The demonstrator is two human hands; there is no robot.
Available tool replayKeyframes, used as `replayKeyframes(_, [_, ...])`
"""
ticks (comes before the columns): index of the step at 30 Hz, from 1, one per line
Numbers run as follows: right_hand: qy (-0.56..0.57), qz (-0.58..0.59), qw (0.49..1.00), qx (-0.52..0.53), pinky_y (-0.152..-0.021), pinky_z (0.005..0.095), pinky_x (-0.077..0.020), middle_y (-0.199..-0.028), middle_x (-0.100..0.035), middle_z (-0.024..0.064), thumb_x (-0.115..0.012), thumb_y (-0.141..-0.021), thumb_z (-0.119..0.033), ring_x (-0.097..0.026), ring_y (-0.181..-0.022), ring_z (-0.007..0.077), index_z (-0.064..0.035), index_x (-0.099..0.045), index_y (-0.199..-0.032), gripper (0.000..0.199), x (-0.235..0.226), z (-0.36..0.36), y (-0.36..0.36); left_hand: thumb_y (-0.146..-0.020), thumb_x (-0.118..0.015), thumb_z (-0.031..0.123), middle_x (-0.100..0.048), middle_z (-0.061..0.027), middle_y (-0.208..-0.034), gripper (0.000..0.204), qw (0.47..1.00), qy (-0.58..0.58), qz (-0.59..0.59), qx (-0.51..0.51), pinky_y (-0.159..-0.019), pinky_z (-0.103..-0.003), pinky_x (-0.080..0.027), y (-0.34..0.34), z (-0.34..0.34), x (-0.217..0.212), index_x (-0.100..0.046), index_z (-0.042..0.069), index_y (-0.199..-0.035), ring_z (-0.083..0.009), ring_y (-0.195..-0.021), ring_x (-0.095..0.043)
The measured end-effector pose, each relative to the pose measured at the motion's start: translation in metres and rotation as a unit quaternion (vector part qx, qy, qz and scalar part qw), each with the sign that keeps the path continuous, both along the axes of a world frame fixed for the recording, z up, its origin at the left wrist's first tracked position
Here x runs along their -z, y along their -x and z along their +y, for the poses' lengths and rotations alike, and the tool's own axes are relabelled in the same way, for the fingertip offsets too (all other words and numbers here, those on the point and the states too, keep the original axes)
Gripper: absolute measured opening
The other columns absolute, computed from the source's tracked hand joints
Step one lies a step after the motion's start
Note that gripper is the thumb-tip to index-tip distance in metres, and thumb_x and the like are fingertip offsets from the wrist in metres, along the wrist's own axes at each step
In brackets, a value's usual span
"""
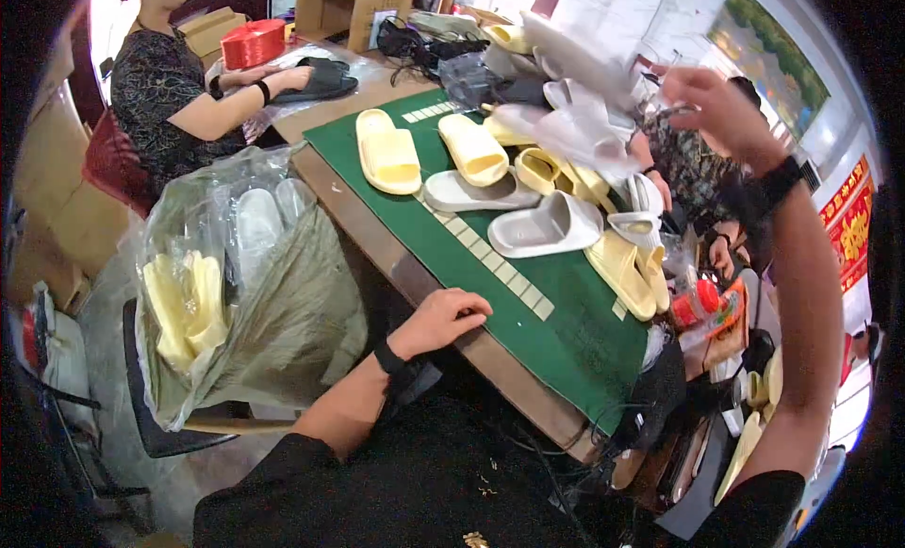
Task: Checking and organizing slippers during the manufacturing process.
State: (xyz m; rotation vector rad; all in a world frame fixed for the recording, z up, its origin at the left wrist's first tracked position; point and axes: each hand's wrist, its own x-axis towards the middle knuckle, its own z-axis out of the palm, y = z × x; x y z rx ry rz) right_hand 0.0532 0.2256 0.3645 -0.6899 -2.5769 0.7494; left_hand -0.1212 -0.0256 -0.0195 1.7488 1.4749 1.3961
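My left hand (441, 322) rests at the near edge of the green-topped table (594, 345), fingers loosely curled and apart, holding nothing. My right hand (718, 112) is raised high at the right, blurred by motion; its fingers look apart with nothing visible between them. Just left of it, a pale smeared shape (589, 62), apparently slippers in clear plastic, hangs above the pile. On the green top lie a yellow slipper (386, 154), another yellow slipper (471, 150), a grey slipper (547, 225), and a yellow pair (624, 273) at the right.
A large plastic-lined sack (273, 312) left of the table holds yellow and white slippers. Across the table, a person (156, 95) handles dark slippers (320, 79) beside a roll of red strapping (253, 43). Another person's hand (721, 256) shows at the right, near a red-lidded jar (696, 303).
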Motion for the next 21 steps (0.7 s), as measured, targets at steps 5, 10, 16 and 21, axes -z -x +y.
replayKeyframes(5, [0.037,-0.085,0.996,-0.009,-0.082,0.0305,-0.0526,-0.112,-0.065,0.0049,-0.062,-0.095,-0.031,-0.06,-0.095,0.0128,-0.0016,-0.066,-0.113,0.034,0.032,-0.048,0.01,-0.087,-0.068,0.017,-0.069,-0.0107,-0.088,0.018,1.0,0.0,0.011,0.004,-0.075,-0.035,-0.052,0.002,0.0,0.001,-0.069,0.006,-0.101,-0.0249,-0.084,-0.065])
replayKeyframes(10, [-0.038,-0.04,0.995,0.081,-0.075,0.0249,-0.0508,-0.104,-0.069,0.0046,-0.054,-0.098,-0.04,-0.063,-0.09,0.0105,-0.0056,-0.066,-0.101,0.037,-0.009,-0.061,-0.053,-0.085,-0.068,0.015,-0.068,-0.0125,-0.09,0.017,0.999,-0.02,0.027,-0.013,-0.078,-0.037,-0.052,-0.001,0.002,-0.004,-0.069,0.006,-0.099,-0.0285,-0.086,-0.065])
replayKeyframes(16, [-0.099,0.016,0.962,0.255,-0.082,0.0252,-0.0478,-0.108,-0.07,0.0018,-0.053,-0.1,-0.041,-0.064,-0.096,0.0103,-0.0102,-0.064,-0.107,0.034,-0.079,-0.061,-0.225,-0.085,-0.068,0.008,-0.07,-0.0131,-0.094,0.015,0.999,0.008,0.019,-0.029,-0.078,-0.034,-0.052,0.001,0.003,-0.002,-0.07,0.003,-0.098,-0.0261,-0.087,-0.067])
replayKeyframes(21, [-0.08,0.055,0.867,0.488,-0.082,0.0249,-0.0462,-0.109,-0.069,0.0002,-0.053,-0.1,-0.039,-0.062,-0.092,0.009,-0.011,-0.061,-0.117,0.034,-0.103,-0.117,-0.404,-0.087,-0.066,0.005,-0.07,-0.0114,-0.097,0.015,0.999,0.031,0.021,-0.029,-0.076,-0.031,-0.052,0.0,0.002,-0.007,-0.068,-0.001,-0.1,-0.0203,-0.085,-0.066])
